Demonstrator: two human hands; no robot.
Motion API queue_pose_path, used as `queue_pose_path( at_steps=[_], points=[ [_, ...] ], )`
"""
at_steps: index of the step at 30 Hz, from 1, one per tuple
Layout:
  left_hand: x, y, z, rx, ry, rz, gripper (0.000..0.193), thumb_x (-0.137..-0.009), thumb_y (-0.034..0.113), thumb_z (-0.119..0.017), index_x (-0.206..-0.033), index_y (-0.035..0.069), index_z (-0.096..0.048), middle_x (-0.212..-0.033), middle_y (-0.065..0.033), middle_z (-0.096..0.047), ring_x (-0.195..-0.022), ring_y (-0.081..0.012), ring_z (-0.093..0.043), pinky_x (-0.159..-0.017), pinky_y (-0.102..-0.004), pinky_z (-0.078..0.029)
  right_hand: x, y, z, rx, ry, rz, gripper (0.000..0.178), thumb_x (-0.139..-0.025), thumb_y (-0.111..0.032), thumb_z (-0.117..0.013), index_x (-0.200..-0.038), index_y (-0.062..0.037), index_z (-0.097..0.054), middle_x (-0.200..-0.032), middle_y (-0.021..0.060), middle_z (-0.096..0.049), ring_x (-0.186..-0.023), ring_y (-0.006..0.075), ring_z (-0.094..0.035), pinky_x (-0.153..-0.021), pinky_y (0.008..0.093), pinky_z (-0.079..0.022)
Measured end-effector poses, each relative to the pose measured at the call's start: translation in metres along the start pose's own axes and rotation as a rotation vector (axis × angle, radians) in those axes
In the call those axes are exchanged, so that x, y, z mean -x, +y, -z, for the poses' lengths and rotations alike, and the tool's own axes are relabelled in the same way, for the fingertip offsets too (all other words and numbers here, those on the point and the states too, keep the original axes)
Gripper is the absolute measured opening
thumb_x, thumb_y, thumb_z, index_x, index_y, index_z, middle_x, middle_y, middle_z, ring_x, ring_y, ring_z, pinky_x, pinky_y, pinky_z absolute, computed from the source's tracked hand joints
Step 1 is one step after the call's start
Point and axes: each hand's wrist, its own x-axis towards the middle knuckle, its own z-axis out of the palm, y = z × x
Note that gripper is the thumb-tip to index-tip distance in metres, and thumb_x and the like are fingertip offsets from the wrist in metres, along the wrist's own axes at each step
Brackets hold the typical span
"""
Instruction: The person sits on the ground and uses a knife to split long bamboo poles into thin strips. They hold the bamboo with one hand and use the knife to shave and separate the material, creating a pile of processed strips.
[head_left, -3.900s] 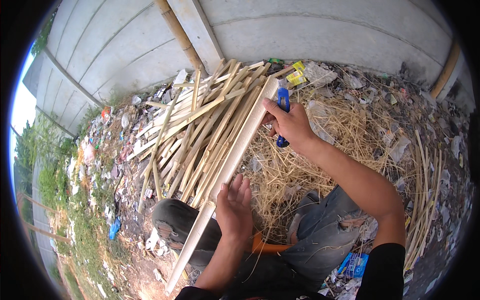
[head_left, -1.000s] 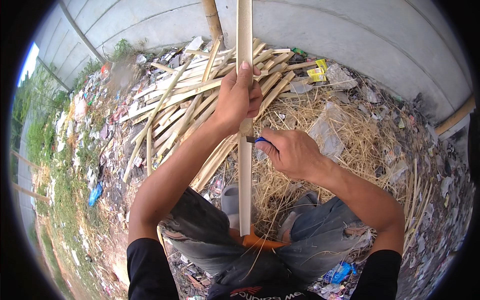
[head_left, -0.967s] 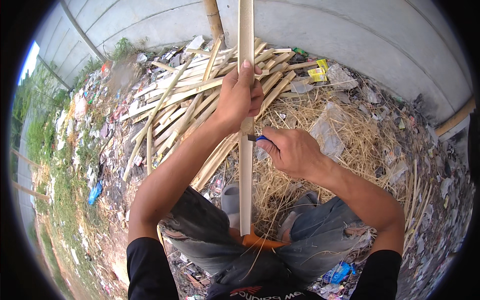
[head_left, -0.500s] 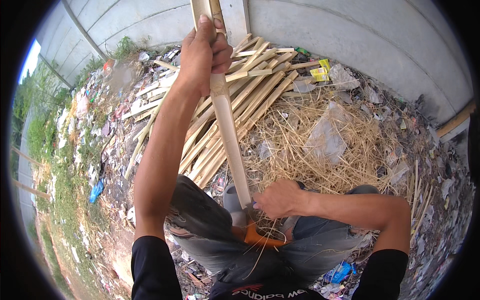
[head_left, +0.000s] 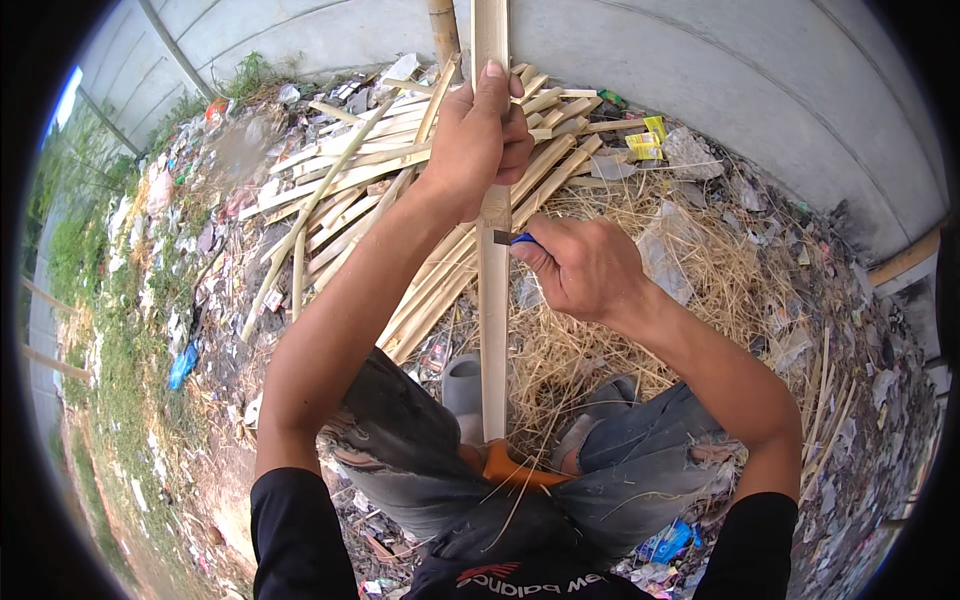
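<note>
A long, split bamboo strip (head_left: 494,330), pale and slightly hollow on its upper face, stands lengthwise in front of me, its lower end between my legs. My left hand (head_left: 478,145) is closed round its upper part, thumb along the inner face. In my right hand (head_left: 590,265) is a small knife (head_left: 503,238) with a blue handle. Its short dark blade lies across the strip, just below my left hand. My right fingers are wrapped round the handle and hide most of it.
Beyond the strip lies a pile of split bamboo strips (head_left: 350,180). Thin bamboo shavings (head_left: 600,350) cover the ground to the right. An orange seat (head_left: 515,468) shows between my legs. A grey wall (head_left: 680,90) closes off the back, and litter surrounds me.
My right hand has moved up and away with the knife, from the strip's lower end to just below my left hand. The strip and left hand have shifted right, making the strip more upright.
</note>
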Motion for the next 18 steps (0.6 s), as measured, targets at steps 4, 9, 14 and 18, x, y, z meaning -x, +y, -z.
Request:
queue_pose_path(
  at_steps=[4,9,14,18],
  points=[
    [-0.007,0.005,0.005,0.033,0.038,-0.009,0.032,-0.112,0.044,-0.039,-0.105,0.014,-0.049,-0.063,0.0067,-0.028,-0.048,-0.0051,-0.022,-0.041,-0.0237,-0.02,-0.002,-0.001,-0.005,-0.065,-0.041,-0.032,0.03,-0.1,-0.03,-0.06,-0.085,-0.0042,-0.06,-0.064,0.0178,-0.064,-0.058,0.039,-0.067,-0.052,0.0485,-0.052],
    [-0.007,0.003,0.006,0.006,0.071,0.075,0.033,-0.112,0.042,-0.038,-0.105,0.012,-0.048,-0.063,0.0067,-0.027,-0.048,-0.0052,-0.022,-0.04,-0.024,-0.02,0.005,0.0,-0.009,-0.164,-0.114,-0.043,0.032,-0.099,-0.03,-0.061,-0.082,-0.0029,-0.062,-0.06,0.0197,-0.062,-0.057,0.0407,-0.065,-0.053,0.0503,-0.051],
    [-0.006,-0.002,-0.002,0.009,0.06,0.068,0.032,-0.112,0.041,-0.038,-0.106,0.011,-0.048,-0.063,0.007,-0.027,-0.048,-0.0048,-0.023,-0.039,-0.0235,-0.02,0.014,-0.002,0.0,-0.257,-0.218,-0.093,0.032,-0.099,-0.03,-0.061,-0.082,-0.0026,-0.065,-0.061,0.0213,-0.062,-0.061,0.0411,-0.067,-0.056,0.0519,-0.05],
    [-0.003,0.004,-0.003,-0.071,0.094,0.084,0.031,-0.112,0.039,-0.039,-0.107,0.01,-0.048,-0.064,0.0072,-0.027,-0.048,-0.0045,-0.024,-0.04,-0.0231,-0.021,0.018,-0.001,-0.005,-0.235,-0.28,-0.035,0.036,-0.102,-0.035,-0.058,-0.084,-0.0038,-0.065,-0.059,0.019,-0.06,-0.057,0.0399,-0.065,-0.055,0.049,-0.051]
  ],
)
